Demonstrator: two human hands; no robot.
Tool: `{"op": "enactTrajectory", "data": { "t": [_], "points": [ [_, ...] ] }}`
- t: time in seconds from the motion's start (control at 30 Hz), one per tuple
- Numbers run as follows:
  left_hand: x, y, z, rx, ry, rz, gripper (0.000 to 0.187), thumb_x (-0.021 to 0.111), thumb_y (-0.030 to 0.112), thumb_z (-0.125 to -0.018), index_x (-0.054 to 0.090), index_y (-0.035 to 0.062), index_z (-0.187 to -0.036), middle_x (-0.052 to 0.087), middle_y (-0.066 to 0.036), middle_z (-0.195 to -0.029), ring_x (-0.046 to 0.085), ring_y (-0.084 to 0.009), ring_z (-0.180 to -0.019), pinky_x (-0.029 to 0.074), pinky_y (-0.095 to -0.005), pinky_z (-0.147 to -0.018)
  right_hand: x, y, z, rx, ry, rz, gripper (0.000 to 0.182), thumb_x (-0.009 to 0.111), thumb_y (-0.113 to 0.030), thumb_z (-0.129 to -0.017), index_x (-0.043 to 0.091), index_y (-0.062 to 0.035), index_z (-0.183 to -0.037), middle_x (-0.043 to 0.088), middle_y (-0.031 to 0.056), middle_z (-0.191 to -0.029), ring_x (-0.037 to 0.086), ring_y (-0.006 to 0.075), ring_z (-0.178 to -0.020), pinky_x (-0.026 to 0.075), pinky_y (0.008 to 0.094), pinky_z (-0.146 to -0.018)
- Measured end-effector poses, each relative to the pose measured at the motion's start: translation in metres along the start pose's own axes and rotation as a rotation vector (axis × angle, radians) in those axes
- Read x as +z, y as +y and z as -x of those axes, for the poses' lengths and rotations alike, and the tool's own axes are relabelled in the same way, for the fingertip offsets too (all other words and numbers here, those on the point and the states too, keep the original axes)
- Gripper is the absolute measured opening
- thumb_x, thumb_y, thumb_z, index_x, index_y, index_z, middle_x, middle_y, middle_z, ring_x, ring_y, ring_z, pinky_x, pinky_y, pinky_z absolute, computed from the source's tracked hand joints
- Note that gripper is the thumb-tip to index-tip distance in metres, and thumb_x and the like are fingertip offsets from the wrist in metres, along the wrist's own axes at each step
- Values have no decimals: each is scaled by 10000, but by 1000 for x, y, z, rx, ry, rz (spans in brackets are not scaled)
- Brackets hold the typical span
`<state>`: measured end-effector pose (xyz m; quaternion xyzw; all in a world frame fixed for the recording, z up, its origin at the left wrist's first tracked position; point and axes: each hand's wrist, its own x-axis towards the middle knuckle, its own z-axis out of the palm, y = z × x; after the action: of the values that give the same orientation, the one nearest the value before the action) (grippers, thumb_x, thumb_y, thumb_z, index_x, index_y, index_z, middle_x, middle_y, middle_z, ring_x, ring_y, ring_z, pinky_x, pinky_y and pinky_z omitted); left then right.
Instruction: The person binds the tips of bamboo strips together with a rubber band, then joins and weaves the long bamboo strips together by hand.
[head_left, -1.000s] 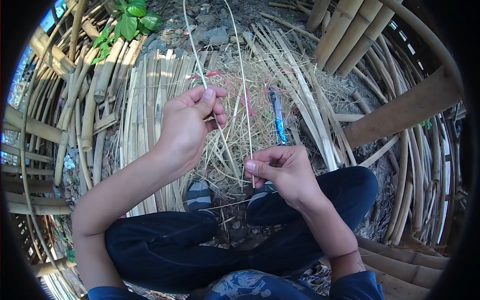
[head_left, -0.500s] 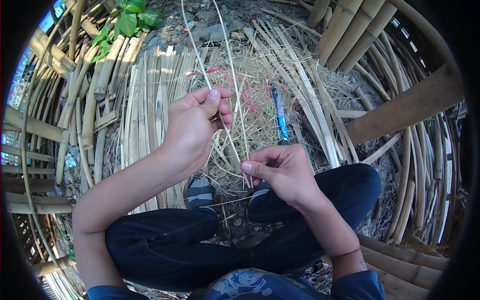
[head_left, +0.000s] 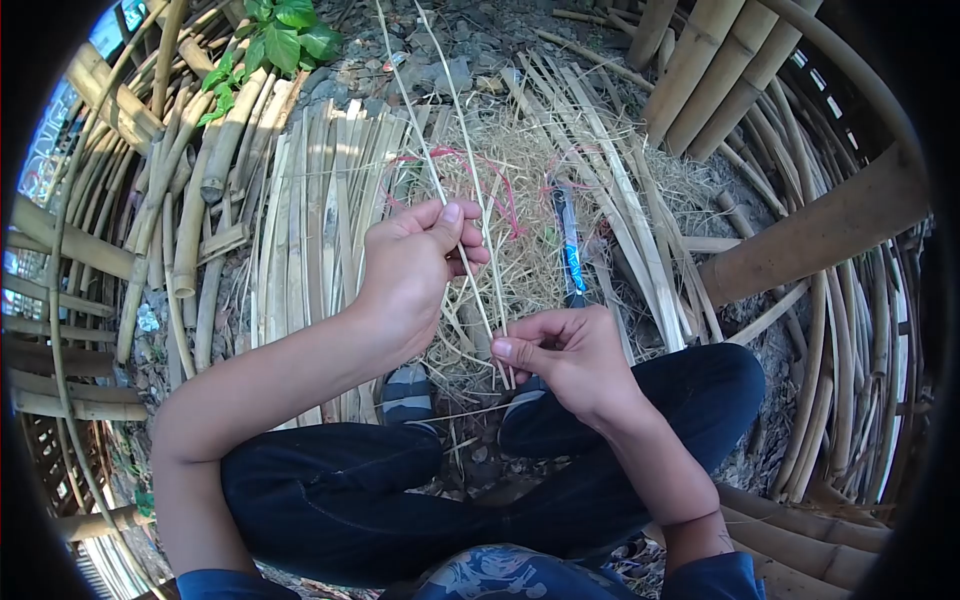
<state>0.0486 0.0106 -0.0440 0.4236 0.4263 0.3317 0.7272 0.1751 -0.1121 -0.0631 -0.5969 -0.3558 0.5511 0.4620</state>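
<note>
Two long, thin bamboo strips [head_left: 412, 112] run up out of the top of the view, spreading apart toward the far end. My left hand [head_left: 405, 275] pinches the left strip between thumb and fingers, partway along it. Lower down, my right hand [head_left: 565, 352] is closed on the near ends of the strips, which come together at its fingertips and poke out a little below. Just beyond my right hand, a slim blue and black tool [head_left: 571, 245] lies on the shavings; its kind I cannot make out.
Pale bamboo shavings [head_left: 540, 130] and pink string [head_left: 508, 205] cover the ground ahead. Split bamboo slats [head_left: 300, 220] lie at left, more slats [head_left: 640, 235] at right. Thick bamboo poles [head_left: 820, 230] frame the right side. A leafy plant [head_left: 285, 40] grows at top left.
The view has shifted slightly, so most things sit a little lower and to the right. My left hand has come slightly nearer my right hand; both keep their grip on the strips.
</note>
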Motion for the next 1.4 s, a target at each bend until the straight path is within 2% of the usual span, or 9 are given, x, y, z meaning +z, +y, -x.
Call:
{"op": "enactTrajectory", "data": {
  "t": [0.5, 0.77, 0.9, 1.4],
  "points": [
    [-3, -11, -6, -106, 42, -6, 239, 432, 179, -1011, 551, -10, -1098, 591, -95, -941, 580, -182, -871, 478, -323, -781, 7, 17, -5, 6, 41, -62, 129, 702, -66, -848, 706, 58, -884, 662, 45, -697, 552, 57, -577, 471, 203, -541],
    [-1, -10, -3, -152, 44, 38, 299, 354, 133, -1024, 461, -89, -1194, 584, -207, -1132, 600, -285, -1098, 504, -364, -936, 9, 25, -8, 6, 36, -42, 121, 687, -61, -856, 702, 59, -867, 648, 37, -678, 546, 56, -576, 456, 205, -534],
    [1, -8, -6, -187, 45, 74, 307, 301, 92, -1025, 403, -122, -1220, 530, -257, -1190, 590, -309, -1107, 507, -375, -959, 9, 29, -9, 10, 39, -33, 129, 686, -62, -857, 700, 65, -872, 654, 43, -689, 547, 56, -580, 457, 207, -531],
    [1, -9, -9, -167, 65, 166, 330, 279, 94, -1027, 362, -151, -1230, 500, -291, -1203, 565, -342, -1131, 487, -407, -1014, 9, 25, -11, 11, 26, -37, 127, 696, -48, -843, 701, 72, -885, 660, 56, -690, 564, 64, -577, 475, 207, -536]
  ]
}}
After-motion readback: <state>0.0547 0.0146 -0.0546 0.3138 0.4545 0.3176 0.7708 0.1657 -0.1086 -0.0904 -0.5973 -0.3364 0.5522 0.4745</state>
